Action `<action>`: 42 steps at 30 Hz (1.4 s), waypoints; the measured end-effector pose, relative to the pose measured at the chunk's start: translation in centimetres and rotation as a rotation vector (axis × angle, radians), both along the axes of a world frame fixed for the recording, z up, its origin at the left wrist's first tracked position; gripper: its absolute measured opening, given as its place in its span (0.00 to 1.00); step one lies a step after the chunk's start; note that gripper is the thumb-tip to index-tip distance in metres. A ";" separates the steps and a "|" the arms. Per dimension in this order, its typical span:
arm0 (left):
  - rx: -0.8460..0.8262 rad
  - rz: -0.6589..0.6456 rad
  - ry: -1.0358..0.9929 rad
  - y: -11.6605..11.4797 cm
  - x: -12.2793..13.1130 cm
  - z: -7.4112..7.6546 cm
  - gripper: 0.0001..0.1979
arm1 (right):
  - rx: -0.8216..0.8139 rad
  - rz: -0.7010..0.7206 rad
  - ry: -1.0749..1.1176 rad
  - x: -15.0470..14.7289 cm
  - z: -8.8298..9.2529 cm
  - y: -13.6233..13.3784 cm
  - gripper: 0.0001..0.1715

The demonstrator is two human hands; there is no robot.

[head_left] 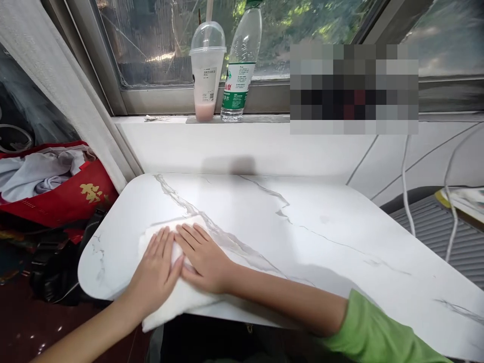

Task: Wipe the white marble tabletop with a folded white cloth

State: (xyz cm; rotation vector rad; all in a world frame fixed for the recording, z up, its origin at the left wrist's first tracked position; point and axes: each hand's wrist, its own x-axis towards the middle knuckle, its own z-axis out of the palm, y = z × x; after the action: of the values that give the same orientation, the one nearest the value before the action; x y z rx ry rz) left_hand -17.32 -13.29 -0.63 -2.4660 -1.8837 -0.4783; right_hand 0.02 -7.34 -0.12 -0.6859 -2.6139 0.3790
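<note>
Evidently, the left hand (pixel 156 272) and right hand (pixel 208 259) lie flat, fingers extended, on the cloth (pixel 179 302) at the table's (pixel 321 217) left end; its overhanging near corner could drag it off if pulled too far. Counting outward: two hands, one cloth, one table, one red bag (pixel 64 204), one cup (pixel 206 83), one bottle (pixel 240 75).

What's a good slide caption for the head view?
Left hand and right hand on a white cloth over a marble-patterned table, cup and bottle on the windowsill.
</note>
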 end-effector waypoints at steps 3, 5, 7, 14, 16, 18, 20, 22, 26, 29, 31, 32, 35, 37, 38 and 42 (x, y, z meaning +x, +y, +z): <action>-0.028 -0.078 -0.021 0.7 2.2 0.3 0.28 | -0.101 -0.087 -0.017 2.5 0.0 -0.1 0.35; -0.048 -0.113 -0.027 2.9 3.5 0.3 0.27 | -0.205 -0.150 -0.047 3.5 0.0 1.4 0.35; -0.057 -0.129 -0.032 6.0 5.0 0.1 0.27 | -0.279 -0.232 -0.066 4.1 -0.1 3.9 0.34; -0.078 -0.077 -0.038 18.3 9.8 0.2 0.26 | -0.095 -0.514 0.020 6.0 -0.5 14.1 0.30; -0.062 -0.067 -0.047 21.0 10.5 0.3 0.25 | -0.073 -0.518 0.030 6.4 -0.4 16.7 0.28; -0.035 -0.049 -0.061 23.0 11.0 0.5 0.24 | -0.056 -0.508 0.054 6.8 -0.3 18.8 0.27; -0.014 -0.034 -0.076 24.2 11.2 0.5 0.23 | -0.044 -0.503 0.078 6.9 -0.1 20.0 0.26; -0.004 -0.032 -0.087 24.6 11.2 0.4 0.23 | -0.029 -0.521 0.091 6.9 0.0 20.4 0.26; -0.009 -0.030 -0.085 23.1 11.6 0.2 0.24 | -0.005 -0.544 0.078 7.4 -0.1 18.4 0.26; -0.029 -0.031 -0.055 19.8 13.0 0.1 0.25 | -0.016 -0.545 0.051 9.1 -0.4 14.9 0.27; -0.051 -0.057 -0.023 16.6 14.7 0.1 0.25 | -0.022 -0.556 0.044 11.0 -0.7 11.7 0.28; -0.065 -0.081 -0.006 14.8 15.7 0.0 0.26 | -0.020 -0.562 0.048 12.1 -0.9 9.8 0.28; -0.112 -0.190 0.043 9.3 18.8 0.2 0.29 | 0.017 -0.574 0.081 15.9 -1.5 3.8 0.27; -0.133 -0.277 0.062 6.1 20.7 0.5 0.30 | 0.054 -0.582 0.111 18.3 -1.9 0.0 0.27; -0.139 -0.320 0.069 4.9 21.5 0.7 0.30 | 0.074 -0.591 0.123 19.3 -2.0 -1.5 0.26; -0.152 -0.451 0.089 3.0 24.0 1.1 0.30 | 0.095 -0.650 0.144 22.2 -2.2 -4.1 0.25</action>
State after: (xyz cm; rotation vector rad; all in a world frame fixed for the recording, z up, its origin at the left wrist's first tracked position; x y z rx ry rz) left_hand 6.66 -10.25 0.46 -2.9629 -1.3734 -0.2235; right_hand 22.21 -11.47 -2.30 -1.3494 -2.1039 0.0965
